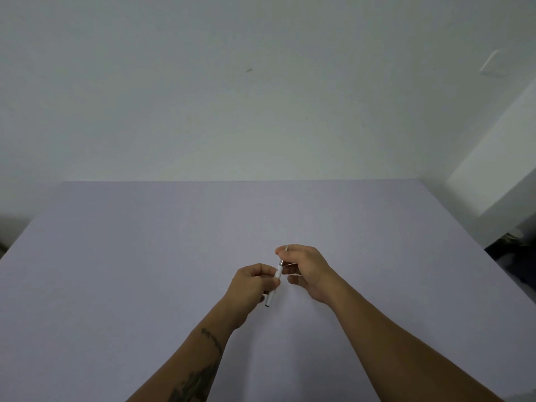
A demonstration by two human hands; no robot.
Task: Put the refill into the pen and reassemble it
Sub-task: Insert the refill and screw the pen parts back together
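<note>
A slim white pen barrel [275,281] is held above the middle of the lavender table [145,256], tilted with its dark lower end toward me. My left hand [253,285] pinches the barrel around its middle. My right hand [304,269] grips the pen's upper part, where a thin grey tip [286,248] pokes out past the fingers. Both hands touch the same pen, close together. Fingers hide the join between the two parts, so I cannot tell whether they are separate or screwed together.
The table ends at a plain pale wall at the back. Dark objects [516,250] lie on the floor past the table's right edge. A white wall corner [493,184] stands at the right.
</note>
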